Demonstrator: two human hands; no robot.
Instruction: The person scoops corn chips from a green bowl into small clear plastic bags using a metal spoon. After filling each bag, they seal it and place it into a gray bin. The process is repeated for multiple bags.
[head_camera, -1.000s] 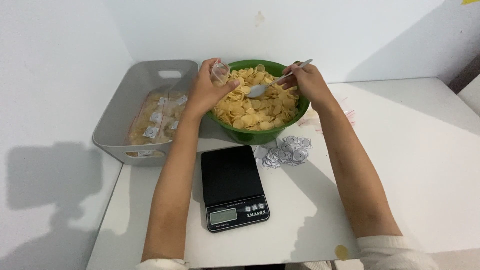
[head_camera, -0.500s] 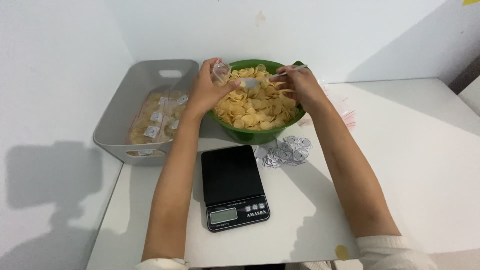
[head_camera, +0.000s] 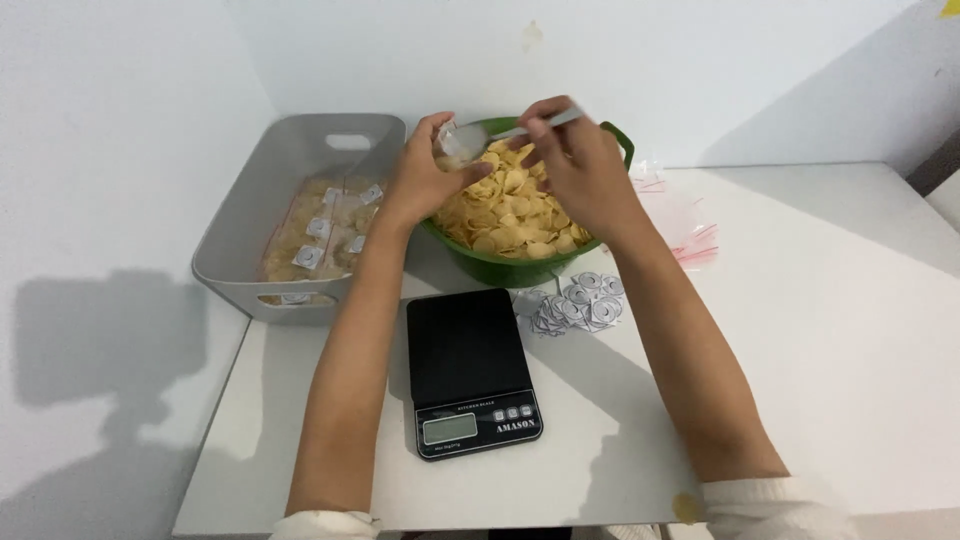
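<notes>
A: What's seen on the left?
B: Clear labelled snack packets (head_camera: 322, 232) piled in a grey plastic bin (head_camera: 250, 215); a small clear bag (head_camera: 452, 140) pinched by the left hand (head_camera: 428, 180).

A: And right?
B: A metal spoon (head_camera: 535, 125) gripped by the right hand (head_camera: 578, 165) over the green bowl of yellow chips (head_camera: 520, 262). White table (head_camera: 850, 330), white walls.

- We see a green bowl (head_camera: 500, 268) filled with pale yellow chips (head_camera: 510, 210).
- We see a silver spoon (head_camera: 505, 133) above the chips.
- We see a black scale (head_camera: 465, 365) with a grey display and white lettering near the tabletop's front edge.
- We see a light grey bin (head_camera: 260, 200) at the left edge, holding clear bags (head_camera: 320, 235) with white labels.
- We see white stickers (head_camera: 575, 305) printed with black rings.
- We see clear wrappers (head_camera: 685, 225) striped red on the white table (head_camera: 830, 330).
</notes>
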